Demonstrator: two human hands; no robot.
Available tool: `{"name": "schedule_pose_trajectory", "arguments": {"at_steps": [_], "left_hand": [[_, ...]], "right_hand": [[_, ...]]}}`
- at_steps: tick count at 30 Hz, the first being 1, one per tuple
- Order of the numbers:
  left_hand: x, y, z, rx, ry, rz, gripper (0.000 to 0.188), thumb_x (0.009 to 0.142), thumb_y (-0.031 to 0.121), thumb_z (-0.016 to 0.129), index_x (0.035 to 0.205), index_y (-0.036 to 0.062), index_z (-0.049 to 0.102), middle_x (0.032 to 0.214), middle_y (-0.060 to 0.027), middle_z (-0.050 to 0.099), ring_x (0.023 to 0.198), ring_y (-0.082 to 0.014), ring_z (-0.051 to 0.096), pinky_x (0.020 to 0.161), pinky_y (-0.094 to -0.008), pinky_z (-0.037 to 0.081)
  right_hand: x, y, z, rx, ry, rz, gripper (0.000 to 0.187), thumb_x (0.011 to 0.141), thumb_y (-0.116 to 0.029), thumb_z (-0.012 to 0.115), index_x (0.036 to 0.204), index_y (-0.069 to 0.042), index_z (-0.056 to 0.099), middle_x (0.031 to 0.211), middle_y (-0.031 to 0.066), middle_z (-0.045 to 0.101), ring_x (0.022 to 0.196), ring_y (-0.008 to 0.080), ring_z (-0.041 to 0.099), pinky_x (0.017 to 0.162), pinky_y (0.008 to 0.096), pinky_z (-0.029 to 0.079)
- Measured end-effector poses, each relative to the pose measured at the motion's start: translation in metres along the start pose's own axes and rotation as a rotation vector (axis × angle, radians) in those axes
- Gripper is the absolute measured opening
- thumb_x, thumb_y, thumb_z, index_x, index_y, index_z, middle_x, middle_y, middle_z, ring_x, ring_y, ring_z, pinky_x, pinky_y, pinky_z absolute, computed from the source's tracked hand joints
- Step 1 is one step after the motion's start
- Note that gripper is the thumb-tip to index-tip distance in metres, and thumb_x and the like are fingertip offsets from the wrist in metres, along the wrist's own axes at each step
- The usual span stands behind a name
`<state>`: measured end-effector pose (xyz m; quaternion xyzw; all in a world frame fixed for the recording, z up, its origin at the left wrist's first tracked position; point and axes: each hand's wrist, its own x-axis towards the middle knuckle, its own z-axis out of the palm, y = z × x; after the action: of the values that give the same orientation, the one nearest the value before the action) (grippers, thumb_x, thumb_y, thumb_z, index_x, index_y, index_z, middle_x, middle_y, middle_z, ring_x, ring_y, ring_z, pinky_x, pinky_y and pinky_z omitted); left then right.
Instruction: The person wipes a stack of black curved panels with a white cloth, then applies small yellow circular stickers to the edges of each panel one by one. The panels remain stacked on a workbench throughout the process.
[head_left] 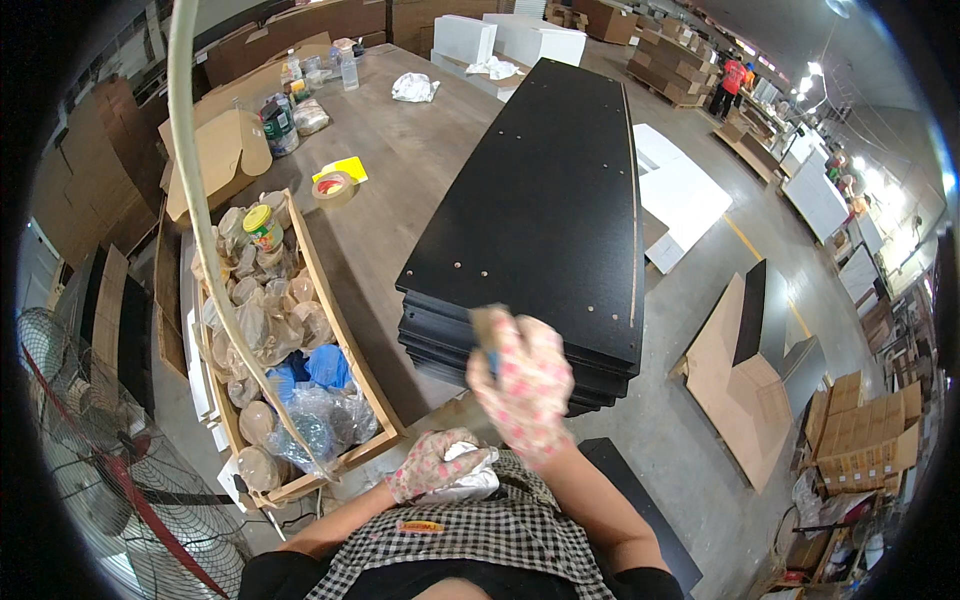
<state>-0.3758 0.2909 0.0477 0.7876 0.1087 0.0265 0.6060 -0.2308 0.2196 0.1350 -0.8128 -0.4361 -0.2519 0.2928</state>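
Observation:
My left hand (pixel 432 468), in a pink-and-white patterned glove, is closed on a crumpled white cloth (pixel 474 483) close to my checked apron (pixel 470 535). My right hand (pixel 526 395), gloved alike, is raised at the near end of a stack of black panels (pixel 545 190). It grips a small tan and blue object (pixel 487 326), smeared by motion, whose kind I cannot make out. Several small drilled holes dot the top panel, and its right edge shows a thin pale line.
Left of the stack, a wooden tray (pixel 345 300) holds bagged jars and a yellow tin (pixel 262 228). A tape roll (pixel 334 188), bottles (pixel 280 130) and a white rag (pixel 414 88) lie on the table. A fan (pixel 120 460) stands left; cardboard sheets (pixel 745 410) lie on the floor right.

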Motion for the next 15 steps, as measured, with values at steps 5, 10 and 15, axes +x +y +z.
{"name": "schedule_pose_trajectory", "arguments": {"at_steps": [5, 10, 15], "left_hand": [[-0.007, -0.005, 0.001, 0.031, 0.099, 0.112, 0.025, 0.083, 0.023, 0.065, 0.099, 0.0035, 0.065, 0.085, -0.0107, 0.068, 0.08, -0.0185, 0.067, 0.07, -0.0318, 0.05], [-0.009, -0.006, -0.002, 0.227, 0.067, 0.24, 0.026, 0.082, 0.013, 0.066, 0.106, 0.0052, 0.063, 0.08, -0.0113, 0.065, 0.074, -0.0206, 0.066, 0.063, -0.0311, 0.051], [-0.003, -0.003, -0.006, 0.131, 0.179, 0.314, 0.015, 0.08, 0.013, 0.066, 0.09, 0.0025, 0.063, 0.076, -0.0109, 0.062, 0.07, -0.0235, 0.064, 0.059, -0.0325, 0.05]], "right_hand": [[0.04, -0.048, 0.045, 0.037, -0.071, -0.211, 0.044, 0.072, -0.022, 0.065, 0.113, -0.006, 0.057, 0.095, 0.0095, 0.053, 0.08, 0.0237, 0.055, 0.063, 0.0341, 0.049], [0.03, -0.035, 0.033, -0.017, -0.088, -0.107, 0.045, 0.069, -0.019, 0.067, 0.111, -0.007, 0.056, 0.097, 0.0092, 0.052, 0.079, 0.024, 0.055, 0.062, 0.0337, 0.049], [-0.023, 0.038, -0.039, -0.105, -0.031, 0.065, 0.049, 0.069, -0.018, 0.068, 0.116, -0.01, 0.057, 0.098, 0.012, 0.058, 0.084, 0.0262, 0.058, 0.068, 0.0379, 0.053]]}}
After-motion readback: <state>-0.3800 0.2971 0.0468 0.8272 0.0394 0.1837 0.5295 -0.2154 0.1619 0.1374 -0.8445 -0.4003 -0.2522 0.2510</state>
